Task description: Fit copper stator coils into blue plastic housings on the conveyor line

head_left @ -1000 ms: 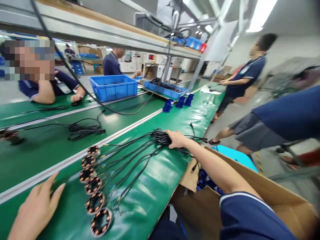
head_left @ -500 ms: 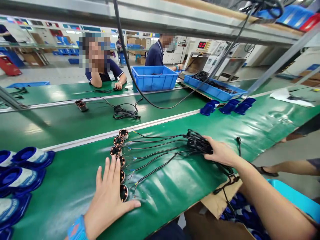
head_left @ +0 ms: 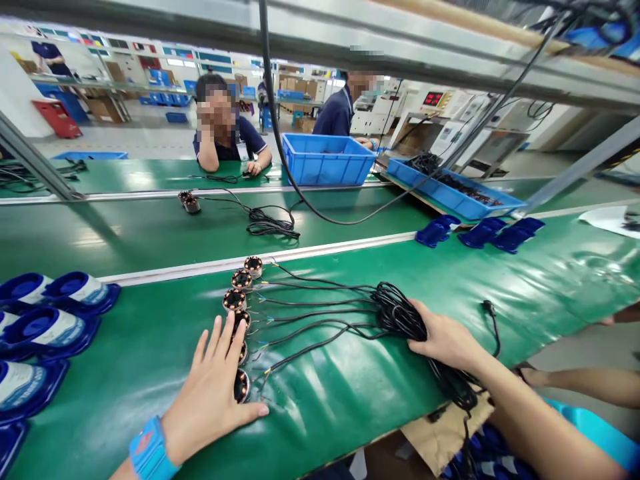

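Observation:
Several round motor stators (head_left: 234, 299) with copper windings stand in a slanting row on the green bench top (head_left: 165, 320). My left hand (head_left: 216, 373) lies with fingers spread against the left side of the nearer ones, partly covering them. Thin black cables (head_left: 320, 301) with stripped coloured ends run from beside the stators to a coiled bundle of black cable (head_left: 400, 313). My right hand (head_left: 445, 333) is wrapped round the right side of that bundle, thumb in front; its other fingers are partly hidden. More cable hangs below this hand over the bench edge.
Blue housings (head_left: 60, 333) stand at the left, and other blue parts (head_left: 480, 233) lie at the back right. A black plug (head_left: 489, 308) lies right of my right hand. Across the bench, a person (head_left: 230, 140) sits near a blue crate (head_left: 327, 160). A cardboard box (head_left: 430, 433) is below the edge.
The cable bundle, in my right hand, sits slightly lower and closer to me. My left hand remains spread beside the stators. The whole view has shifted a little.

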A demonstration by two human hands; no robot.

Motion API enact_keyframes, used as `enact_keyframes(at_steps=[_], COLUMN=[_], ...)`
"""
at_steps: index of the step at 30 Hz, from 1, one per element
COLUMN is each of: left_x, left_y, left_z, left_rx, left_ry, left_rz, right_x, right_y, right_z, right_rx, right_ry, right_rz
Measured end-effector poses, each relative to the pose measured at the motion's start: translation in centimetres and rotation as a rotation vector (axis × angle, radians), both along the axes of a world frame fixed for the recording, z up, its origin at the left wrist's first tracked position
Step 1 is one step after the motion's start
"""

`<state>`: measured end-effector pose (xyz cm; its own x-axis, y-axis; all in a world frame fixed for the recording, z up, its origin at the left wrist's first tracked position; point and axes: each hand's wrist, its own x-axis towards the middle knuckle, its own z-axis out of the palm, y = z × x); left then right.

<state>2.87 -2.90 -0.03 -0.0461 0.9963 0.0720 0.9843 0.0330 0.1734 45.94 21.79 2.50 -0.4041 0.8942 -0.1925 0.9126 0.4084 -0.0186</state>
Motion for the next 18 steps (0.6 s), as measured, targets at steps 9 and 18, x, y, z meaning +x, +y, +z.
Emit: enact_keyframes(at_steps=[9,18], left_x=[-2.7,-1.8], left_y=[0.0,1.0], left_z=[0.2,2.4], left_rx=[-0.152,-0.251], left_ry=[-0.03,-0.101], left_rz=[-0.076,-0.114], right_x=[3.1,5.8], right_y=[-3.0,-3.4], right_z=[3.4,2.4], right_rx=[0.437,0.507], right_ry=[0.136,0.112], right_rz=[-0.061,-0.073])
